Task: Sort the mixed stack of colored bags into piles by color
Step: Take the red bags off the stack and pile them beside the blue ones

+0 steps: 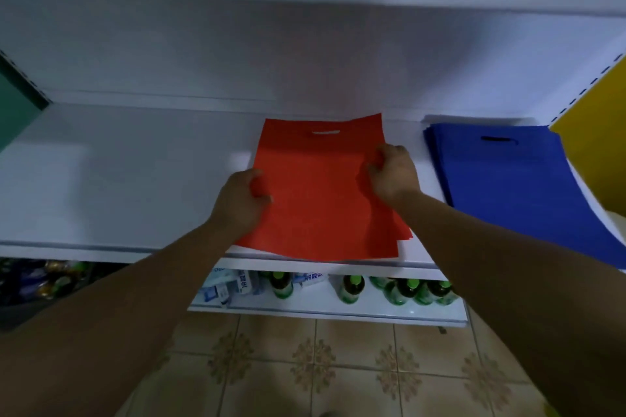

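Note:
A red bag point(318, 193) with a cut-out handle lies flat on the white shelf point(118, 179), on top of other red bags whose edges peek out at its lower right. My left hand point(242, 198) grips its left edge, thumb on top. My right hand point(393, 173) pinches its right side with curled fingers. A pile of blue bags point(515, 179) lies to the right on the same shelf. A yellow bag point(596, 135) shows at the far right edge, overlapping the blue pile's corner.
A green panel point(17, 101) sits at the shelf's left end. The lower shelf point(321, 308) holds green bottles point(352, 288) and white-blue packets point(220, 284). Tiled floor point(305, 366) lies below. An upper shelf overhangs at the top.

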`<state>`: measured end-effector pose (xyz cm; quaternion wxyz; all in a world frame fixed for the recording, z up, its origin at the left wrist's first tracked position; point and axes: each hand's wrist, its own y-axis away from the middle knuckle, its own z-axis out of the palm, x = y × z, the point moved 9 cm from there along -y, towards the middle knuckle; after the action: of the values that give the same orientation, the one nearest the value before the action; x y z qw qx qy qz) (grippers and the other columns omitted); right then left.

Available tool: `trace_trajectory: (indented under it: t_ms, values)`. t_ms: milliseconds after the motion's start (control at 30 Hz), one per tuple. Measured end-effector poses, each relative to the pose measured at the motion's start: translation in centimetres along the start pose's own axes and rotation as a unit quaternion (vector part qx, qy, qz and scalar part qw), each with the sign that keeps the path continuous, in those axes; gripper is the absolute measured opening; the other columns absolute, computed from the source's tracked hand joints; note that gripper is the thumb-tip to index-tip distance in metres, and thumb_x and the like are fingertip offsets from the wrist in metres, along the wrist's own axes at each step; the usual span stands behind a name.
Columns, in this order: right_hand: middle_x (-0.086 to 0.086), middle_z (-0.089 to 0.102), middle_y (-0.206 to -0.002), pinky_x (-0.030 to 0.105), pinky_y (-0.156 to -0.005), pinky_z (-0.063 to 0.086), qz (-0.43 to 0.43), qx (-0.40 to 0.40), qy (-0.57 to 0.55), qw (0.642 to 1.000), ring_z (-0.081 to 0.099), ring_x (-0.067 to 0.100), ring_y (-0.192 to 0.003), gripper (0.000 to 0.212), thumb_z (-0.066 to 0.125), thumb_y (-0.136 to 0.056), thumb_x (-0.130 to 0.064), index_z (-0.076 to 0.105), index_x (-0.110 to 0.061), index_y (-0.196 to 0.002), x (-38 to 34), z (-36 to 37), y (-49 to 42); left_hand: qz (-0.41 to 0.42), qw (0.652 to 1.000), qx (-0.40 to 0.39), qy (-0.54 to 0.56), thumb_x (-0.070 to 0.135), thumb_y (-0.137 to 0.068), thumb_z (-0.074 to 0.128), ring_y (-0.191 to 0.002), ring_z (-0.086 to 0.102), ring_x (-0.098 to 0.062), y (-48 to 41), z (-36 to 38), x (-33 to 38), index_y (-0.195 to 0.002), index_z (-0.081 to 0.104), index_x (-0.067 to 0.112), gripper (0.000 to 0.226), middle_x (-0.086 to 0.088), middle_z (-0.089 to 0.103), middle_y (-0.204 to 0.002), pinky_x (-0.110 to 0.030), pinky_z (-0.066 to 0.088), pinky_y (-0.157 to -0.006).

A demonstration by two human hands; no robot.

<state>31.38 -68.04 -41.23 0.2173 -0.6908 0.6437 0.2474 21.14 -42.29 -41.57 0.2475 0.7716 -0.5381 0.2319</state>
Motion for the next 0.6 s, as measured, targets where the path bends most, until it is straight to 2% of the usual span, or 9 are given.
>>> trace_trajectory:
  t_ms: [67,167,267,367,467,600]
  values:
    - [0.014,0.042,-0.134,0.036,-0.095,0.044,0.001,-0.010,0.015,1.000,0.052,0.032,-0.113,0.046,0.053,-0.095,-0.026,0.044,-0.008,-0.136,0.6,0.6,-0.8,0.003,0.999,-0.028,-0.016,0.027,-0.083,0.071,-0.134,0.034,-0.027,-0.6,1.3,0.0,-0.144,0.034,0.011,0.074,-0.015,0.029,-0.148,-0.031,0.027,-0.109]
    - [0.014,0.035,-0.143,0.047,-0.104,0.040,0.033,-0.052,0.054,0.997,0.042,0.036,-0.126,0.071,0.056,-0.090,-0.045,0.028,-0.014,-0.147,2.2,1.5,-1.1,0.017,0.994,-0.087,-0.058,0.052,-0.070,0.075,-0.138,0.028,-0.027,-0.1,3.5,-0.3,-0.147,0.029,0.017,0.096,-0.010,0.017,-0.153,-0.030,0.023,-0.112]
    - [0.014,0.028,-0.148,0.048,-0.107,0.036,0.058,-0.090,0.089,0.990,0.033,0.036,-0.133,0.086,0.059,-0.084,-0.059,0.020,-0.019,-0.150,3.1,2.3,-0.5,0.036,0.979,-0.150,-0.134,0.067,-0.063,0.072,-0.145,0.010,-0.028,1.2,5.5,-0.5,-0.150,0.020,0.025,0.110,-0.007,0.001,-0.158,-0.037,0.015,-0.118]
    - [0.015,0.026,-0.148,0.045,-0.108,0.035,0.065,-0.118,0.108,0.985,0.032,0.037,-0.133,0.082,0.061,-0.085,-0.052,0.023,-0.018,-0.149,3.4,3.1,0.0,0.074,0.959,-0.193,-0.193,0.062,-0.067,0.073,-0.145,0.001,-0.030,2.1,7.1,-0.3,-0.151,0.014,0.027,0.108,-0.007,-0.004,-0.159,-0.040,0.012,-0.118]
    - [0.016,0.035,-0.138,0.042,-0.102,0.039,0.065,-0.114,0.127,0.983,0.038,0.037,-0.125,0.068,0.062,-0.087,-0.043,0.036,-0.014,-0.142,3.4,3.1,0.2,0.094,0.956,-0.181,-0.212,0.053,-0.070,0.074,-0.143,0.005,-0.032,1.9,7.3,0.3,-0.150,0.019,0.024,0.101,-0.008,0.003,-0.159,-0.040,0.013,-0.117]
    - [0.016,0.037,-0.135,0.041,-0.099,0.040,0.053,-0.111,0.135,0.983,0.037,0.036,-0.124,0.058,0.058,-0.090,-0.038,0.040,-0.008,-0.136,3.2,3.0,1.0,0.088,0.957,-0.179,-0.210,0.047,-0.072,0.075,-0.144,0.006,-0.030,1.4,7.3,-0.2,-0.148,0.027,0.023,0.093,-0.007,0.011,-0.157,-0.037,0.007,-0.117]
